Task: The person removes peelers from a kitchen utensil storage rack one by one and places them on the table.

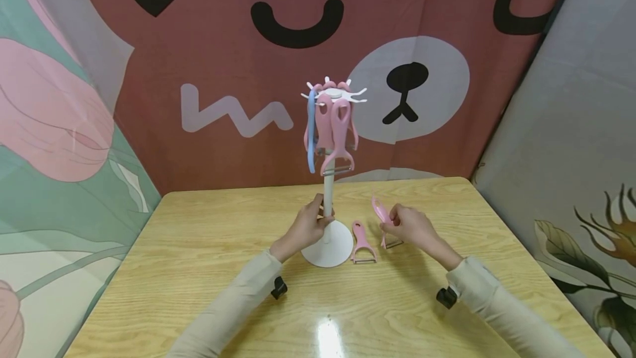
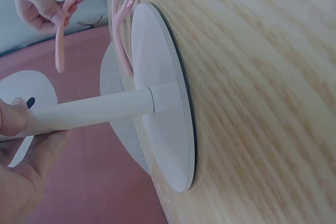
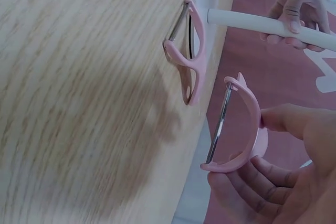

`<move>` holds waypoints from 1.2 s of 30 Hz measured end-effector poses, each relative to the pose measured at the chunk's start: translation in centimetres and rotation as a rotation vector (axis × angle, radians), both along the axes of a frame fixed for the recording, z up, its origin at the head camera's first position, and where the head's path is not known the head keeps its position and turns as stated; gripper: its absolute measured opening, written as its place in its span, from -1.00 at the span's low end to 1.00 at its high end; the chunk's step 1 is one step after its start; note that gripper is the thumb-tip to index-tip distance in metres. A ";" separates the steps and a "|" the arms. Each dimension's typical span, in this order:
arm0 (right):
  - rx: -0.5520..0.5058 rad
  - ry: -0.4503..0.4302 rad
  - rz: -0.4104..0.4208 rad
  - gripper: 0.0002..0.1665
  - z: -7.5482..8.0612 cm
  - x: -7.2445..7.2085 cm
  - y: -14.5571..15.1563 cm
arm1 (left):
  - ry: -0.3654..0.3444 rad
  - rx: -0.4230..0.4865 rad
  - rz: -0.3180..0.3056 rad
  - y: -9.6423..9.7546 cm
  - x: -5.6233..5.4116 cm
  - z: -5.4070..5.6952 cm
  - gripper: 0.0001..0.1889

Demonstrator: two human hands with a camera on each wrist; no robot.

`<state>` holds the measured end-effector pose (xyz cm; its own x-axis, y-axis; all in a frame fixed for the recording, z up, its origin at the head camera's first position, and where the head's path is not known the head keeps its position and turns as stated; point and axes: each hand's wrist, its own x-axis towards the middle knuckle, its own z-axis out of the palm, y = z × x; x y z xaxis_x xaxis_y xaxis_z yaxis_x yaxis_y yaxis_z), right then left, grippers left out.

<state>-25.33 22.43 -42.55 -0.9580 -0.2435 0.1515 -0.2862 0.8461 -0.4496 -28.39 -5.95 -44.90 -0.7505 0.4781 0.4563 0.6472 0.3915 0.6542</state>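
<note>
My left hand (image 1: 309, 224) grips the white pole (image 1: 328, 192) of a stand, just above its round white base (image 1: 318, 256). Pinched in my right hand (image 1: 413, 227) is a pink peeler (image 3: 251, 124), raised over the table with its blade end lower. Between that hand and the base lies a second pink peeler (image 1: 361, 242), flat on the wood beside the base's edge. Up on the stand's white hooks (image 1: 354, 94) hang several pink peelers (image 1: 340, 131) and one blue peeler (image 1: 311, 131), seen edge-on.
The wooden table (image 1: 208, 269) ends at a curtain (image 1: 223, 153) printed with a bear's face. More printed cloth hangs at the left and right sides. Black wrist cameras sit under both sleeves.
</note>
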 end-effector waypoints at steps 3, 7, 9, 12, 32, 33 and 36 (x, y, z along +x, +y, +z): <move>0.028 -0.005 -0.016 -0.70 -0.3 0.0 -0.1 | 0.005 -0.002 -0.002 0.0 0.0 -0.1 -0.76; 0.045 -0.011 -0.024 -0.72 -0.5 0.1 -0.2 | 0.005 0.002 -0.004 -0.1 -0.1 -0.2 -0.76; 0.050 -0.016 -0.031 -0.71 -0.6 0.1 -0.3 | 0.003 0.006 -0.006 -0.1 -0.1 -0.3 -0.76; 0.053 -0.032 -0.038 -0.69 -0.9 0.1 -0.5 | -0.001 0.011 -0.007 -0.1 -0.1 -0.3 -0.76; 0.111 -0.050 -0.075 -0.52 -2.6 0.2 -1.3 | 0.019 0.005 -0.008 0.0 -0.2 -0.3 -0.74; 0.115 -0.052 -0.072 -0.53 -2.5 0.3 -1.3 | 0.017 0.004 -0.008 0.0 -0.2 -0.3 -0.75; 0.126 -0.055 -0.067 -0.57 -2.5 0.3 -1.2 | 0.013 0.002 -0.005 0.0 -0.1 -0.3 -0.75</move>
<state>-25.00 21.24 -45.09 -0.9787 -0.1928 0.0702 -0.2052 0.9132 -0.3521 -28.50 -5.97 -45.18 -0.7420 0.4809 0.4671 0.6576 0.3870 0.6463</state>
